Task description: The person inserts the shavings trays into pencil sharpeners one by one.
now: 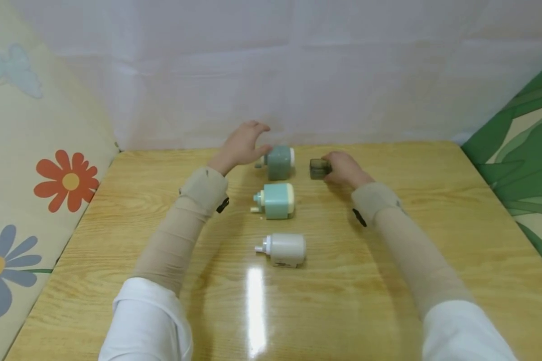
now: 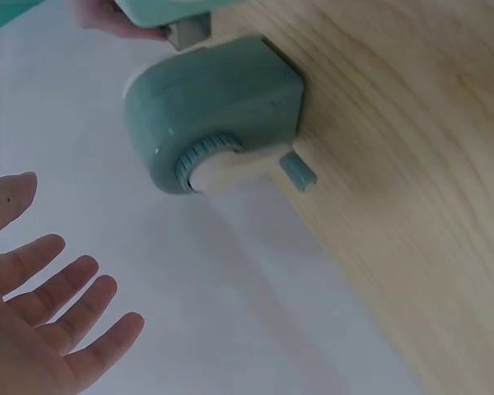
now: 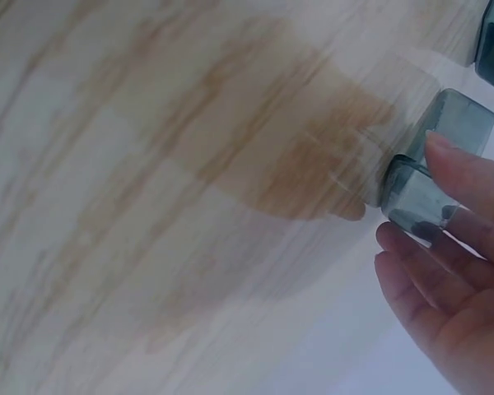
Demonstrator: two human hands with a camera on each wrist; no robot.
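In the head view my left hand (image 1: 240,145) hovers beside a dark green crank pencil sharpener (image 1: 279,163) at the table's back. Its fingers are spread and hold nothing, and the left wrist view shows the palm and fingers (image 2: 82,309) apart from the sharpener (image 2: 222,103) and its crank handle (image 2: 299,171). To the right, my right hand (image 1: 345,169) pinches a smoky see-through shavings drawer (image 1: 317,169) between thumb and fingers. Close up in the right wrist view, the drawer (image 3: 457,123) is right over the table.
Nearer me lie a light teal sharpener (image 1: 277,201) with a cream edge and a whitish sharpener (image 1: 288,246), roughly in a column with the dark green one. All cranks point left. A white cloth (image 1: 271,90) hangs behind the wooden table (image 1: 343,301); painted panels flank it.
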